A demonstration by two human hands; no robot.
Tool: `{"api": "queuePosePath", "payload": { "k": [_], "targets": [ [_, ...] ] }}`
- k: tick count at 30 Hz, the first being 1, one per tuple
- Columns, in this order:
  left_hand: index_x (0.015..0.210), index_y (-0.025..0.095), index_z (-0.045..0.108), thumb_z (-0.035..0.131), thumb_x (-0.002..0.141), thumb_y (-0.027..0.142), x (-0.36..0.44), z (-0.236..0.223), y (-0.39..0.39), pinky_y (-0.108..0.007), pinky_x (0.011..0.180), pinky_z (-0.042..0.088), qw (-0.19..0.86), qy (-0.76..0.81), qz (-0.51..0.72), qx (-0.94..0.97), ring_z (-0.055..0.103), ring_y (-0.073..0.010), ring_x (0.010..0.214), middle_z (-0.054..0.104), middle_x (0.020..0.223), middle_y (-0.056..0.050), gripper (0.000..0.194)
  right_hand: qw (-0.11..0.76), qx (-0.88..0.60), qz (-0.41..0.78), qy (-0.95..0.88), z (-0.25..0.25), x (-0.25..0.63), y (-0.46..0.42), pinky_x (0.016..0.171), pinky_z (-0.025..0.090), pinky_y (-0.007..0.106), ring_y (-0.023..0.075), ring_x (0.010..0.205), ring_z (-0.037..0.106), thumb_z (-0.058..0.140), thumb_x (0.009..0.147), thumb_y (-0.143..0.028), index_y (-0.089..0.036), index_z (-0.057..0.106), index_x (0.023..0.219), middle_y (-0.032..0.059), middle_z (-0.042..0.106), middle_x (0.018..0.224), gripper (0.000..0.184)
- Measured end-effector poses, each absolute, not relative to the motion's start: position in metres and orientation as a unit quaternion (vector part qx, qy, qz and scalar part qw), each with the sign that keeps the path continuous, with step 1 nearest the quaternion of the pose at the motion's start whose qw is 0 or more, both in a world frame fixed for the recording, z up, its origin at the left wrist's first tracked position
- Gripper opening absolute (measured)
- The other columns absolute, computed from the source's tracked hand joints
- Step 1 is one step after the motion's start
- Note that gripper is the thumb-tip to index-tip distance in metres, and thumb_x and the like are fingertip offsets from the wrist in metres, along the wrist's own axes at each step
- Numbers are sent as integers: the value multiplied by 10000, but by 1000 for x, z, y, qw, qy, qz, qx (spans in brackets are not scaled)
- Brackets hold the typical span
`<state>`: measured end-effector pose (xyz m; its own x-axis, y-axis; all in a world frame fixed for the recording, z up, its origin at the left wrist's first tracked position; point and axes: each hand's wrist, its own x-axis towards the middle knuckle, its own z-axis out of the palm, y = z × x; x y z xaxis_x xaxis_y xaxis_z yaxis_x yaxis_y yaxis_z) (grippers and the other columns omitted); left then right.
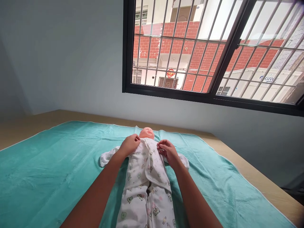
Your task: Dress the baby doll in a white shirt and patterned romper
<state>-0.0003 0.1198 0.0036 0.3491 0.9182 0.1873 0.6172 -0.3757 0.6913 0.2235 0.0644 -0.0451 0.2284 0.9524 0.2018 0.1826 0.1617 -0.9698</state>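
A baby doll [147,133] lies on its back, its head toward the wall. It wears a white baby shirt [139,169] printed with small animals, closed at the front with a button, and matching baby pants [133,204]. My left hand [130,144] is closed at the shirt's left shoulder, its fingertips pinching the cloth beside the neck. On the opposite shoulder, my right hand [168,151] has its fingers curled together with the tips on the shirt's edge. Both sleeves stretch out sideways, partly behind my wrists.
A turquoise blanket [59,171] with slight wrinkles lies under the doll. It covers most of a light wooden table [255,174], whose far edge meets a grey wall [71,57]. Above is a black-framed window [166,90] with metal bars.
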Motion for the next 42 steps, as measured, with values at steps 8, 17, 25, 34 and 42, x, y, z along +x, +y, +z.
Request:
{"api": "queuePosePath", "payload": {
  "k": [8, 17, 25, 34, 42],
  "targets": [
    [1015, 168, 615, 317, 981, 273, -5, -47, 127, -378, 900, 380, 73, 576, 279, 765, 544, -277, 1101, 627, 1153, -140, 318, 502, -702, 46, -503, -81, 245, 63, 845, 412, 382, 261, 970, 542, 439, 815, -332, -245, 547, 835, 70, 606, 968, 140],
    [1098, 193, 617, 266, 1008, 400, -90, -71, 117, -366, 862, 408, 20, 561, 174, 809, 586, -268, 1065, 664, 1119, -109, 418, 321, -752, -57, -573, -84, 297, 16, 794, 387, 330, 245, 998, 539, 420, 933, -365, -253, 616, 869, 53, 644, 996, 234],
    [1108, 162, 571, 205, 967, 516, -139, -69, 118, -380, 730, 427, 79, 697, 126, 701, 638, -328, 961, 687, 1037, -154, 528, 256, -844, -56, -469, -88, 340, 11, 655, 372, 338, 254, 825, 589, 325, 946, -565, -219, 535, 749, 95, 637, 866, 450],
    [986, 223, 587, 356, 916, 408, -139, -80, 128, -257, 622, 388, 145, 628, 244, 724, 639, -210, 767, 671, 794, -22, 305, 200, -852, -14, -483, -89, 341, 15, 599, 296, 303, 237, 745, 617, 361, 961, -530, -223, 562, 748, 72, 682, 781, 424],
    [990, 209, 594, 333, 958, 358, -170, -70, 136, -227, 630, 360, 41, 647, 283, 707, 593, -190, 761, 669, 873, -32, 303, 246, -872, -40, -422, -91, 379, 14, 593, 320, 282, 220, 742, 595, 355, 979, -455, -206, 553, 854, 83, 669, 808, 342]
  ]
}}
